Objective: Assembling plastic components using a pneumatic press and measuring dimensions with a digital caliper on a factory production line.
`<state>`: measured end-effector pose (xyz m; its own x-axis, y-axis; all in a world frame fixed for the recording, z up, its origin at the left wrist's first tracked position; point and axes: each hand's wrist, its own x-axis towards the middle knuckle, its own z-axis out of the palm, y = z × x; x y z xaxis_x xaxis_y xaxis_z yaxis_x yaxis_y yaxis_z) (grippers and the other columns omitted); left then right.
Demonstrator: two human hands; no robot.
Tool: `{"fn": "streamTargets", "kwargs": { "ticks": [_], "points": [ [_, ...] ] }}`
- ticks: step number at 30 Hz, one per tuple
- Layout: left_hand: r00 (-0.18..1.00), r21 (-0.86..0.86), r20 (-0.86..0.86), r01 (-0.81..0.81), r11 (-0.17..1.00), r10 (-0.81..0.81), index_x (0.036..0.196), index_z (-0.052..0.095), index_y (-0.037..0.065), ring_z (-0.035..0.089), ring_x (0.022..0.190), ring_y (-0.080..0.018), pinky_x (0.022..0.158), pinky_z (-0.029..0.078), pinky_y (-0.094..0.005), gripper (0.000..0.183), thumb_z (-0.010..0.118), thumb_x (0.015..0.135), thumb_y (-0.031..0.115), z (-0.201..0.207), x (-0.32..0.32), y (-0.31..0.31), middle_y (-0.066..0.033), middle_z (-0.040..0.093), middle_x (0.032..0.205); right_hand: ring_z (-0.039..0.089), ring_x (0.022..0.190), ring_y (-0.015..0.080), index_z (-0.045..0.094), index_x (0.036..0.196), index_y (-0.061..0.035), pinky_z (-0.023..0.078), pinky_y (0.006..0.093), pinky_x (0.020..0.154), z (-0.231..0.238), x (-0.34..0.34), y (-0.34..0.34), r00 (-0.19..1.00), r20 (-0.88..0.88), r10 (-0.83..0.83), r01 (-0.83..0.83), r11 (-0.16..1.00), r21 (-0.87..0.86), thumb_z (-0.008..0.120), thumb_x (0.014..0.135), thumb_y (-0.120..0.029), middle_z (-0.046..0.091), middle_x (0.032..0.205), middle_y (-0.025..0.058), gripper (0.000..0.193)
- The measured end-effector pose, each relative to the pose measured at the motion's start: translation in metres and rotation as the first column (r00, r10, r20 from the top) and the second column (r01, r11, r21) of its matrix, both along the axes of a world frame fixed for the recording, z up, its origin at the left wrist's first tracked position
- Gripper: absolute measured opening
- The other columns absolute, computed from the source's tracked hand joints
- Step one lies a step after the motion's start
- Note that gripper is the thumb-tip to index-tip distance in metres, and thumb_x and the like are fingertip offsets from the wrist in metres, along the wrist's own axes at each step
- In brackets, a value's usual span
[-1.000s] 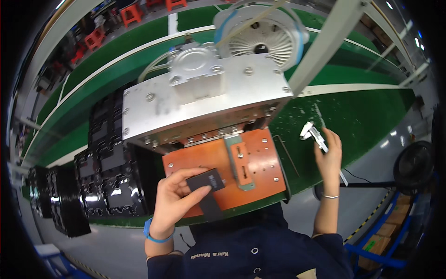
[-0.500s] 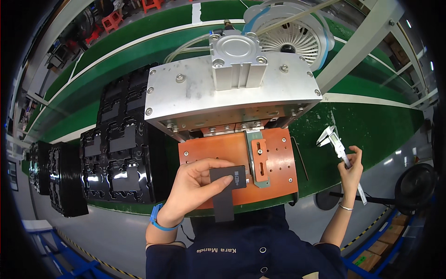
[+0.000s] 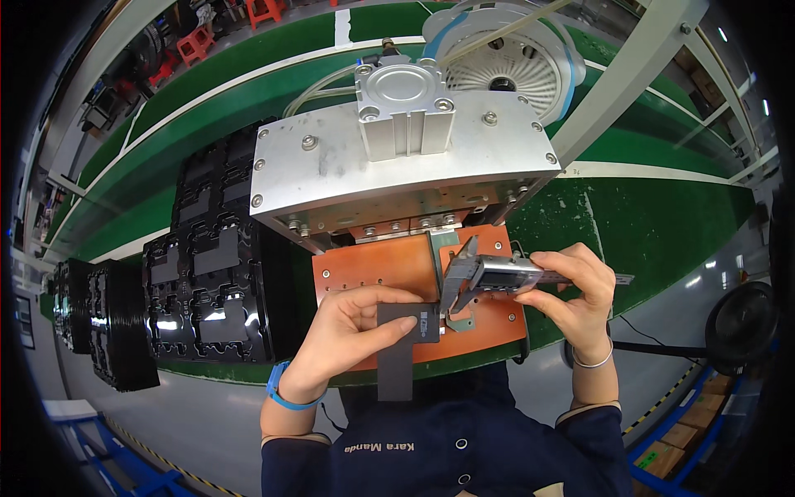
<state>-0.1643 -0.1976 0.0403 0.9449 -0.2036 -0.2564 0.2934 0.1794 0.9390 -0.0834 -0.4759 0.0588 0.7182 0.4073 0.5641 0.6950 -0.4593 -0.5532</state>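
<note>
Calipers (image 3: 497, 277), a grey digital pair, sit in your right hand (image 3: 575, 302), but take the scene from the biggest piece down. Your green conveyor belt (image 3: 662, 224) curves across the whole view, with a white line along its far side. On it stands a metal press fixture (image 3: 397, 166), a thick aluminium plate with a square pneumatic cylinder (image 3: 406, 108) bolted on top and pale hoses running off behind. To your left a stack of black moulded trays (image 3: 215, 282) stands on the belt, with more black stacks further left. Behind the fixture lies a round white fan grille (image 3: 505, 70). Under the plate an orange base board (image 3: 373, 277) juts toward you.

Your left hand (image 3: 348, 331) lies over that board, thumb and fingers closed on a small flat dark grey part (image 3: 406, 340) with a tail hanging down past the belt edge; you wear a blue band on that wrist. Your right hand is curled around the caliper body, thumb beneath and fingers over the top, the beam pointing right. The caliper jaws point down at the grey part's right edge, very near it; whether they touch it you cannot tell from here.
</note>
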Motion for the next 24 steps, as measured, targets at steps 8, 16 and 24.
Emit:
{"fn": "streamTargets", "kwargs": {
  "ticks": [8,16,24],
  "points": [
    [1.000,-0.008,0.009,-0.024,1.000,0.025,0.108,0.063,-0.008,0.070,0.088,-0.0193,0.084,0.057,-0.0294,0.022,0.063,0.086,-0.006,0.0026,-0.0003,-0.0020,-0.0155,0.071,0.097,0.063,0.063,0.0134,0.072,0.096,-0.0045,0.050,0.0228,0.054,0.0013,0.0016,0.0035,0.999,0.010,0.052,-0.052,0.998,-0.019,0.087,0.062,-0.022,0.069,0.079,0.0060,0.041],
    [1.000,-0.034,0.013,0.013,0.999,-0.013,0.113,0.062,-0.007,0.067,0.092,-0.0126,0.084,0.054,-0.0251,0.026,0.064,0.088,-0.003,0.0005,-0.0002,0.0009,-0.0104,0.071,0.099,0.063,0.062,0.0133,0.072,0.096,-0.0044,0.050,0.0228,0.054,0.0002,0.0033,0.0041,0.998,0.013,0.057,-0.057,0.998,-0.003,0.087,0.062,-0.022,0.068,0.077,0.0058,0.041],
    [1.000,-0.049,0.031,-0.005,0.999,0.007,0.113,0.062,-0.007,0.067,0.090,-0.0121,0.083,0.054,-0.0249,0.025,0.064,0.088,-0.004,-0.0006,-0.0001,0.0010,-0.0099,0.071,0.099,0.063,0.063,0.0146,0.072,0.095,-0.0053,0.049,0.0246,0.054,-0.0012,0.0037,0.0049,0.995,0.078,0.058,-0.058,0.998,-0.005,0.087,0.061,-0.023,0.069,0.077,0.0048,0.041]
  ]
}}
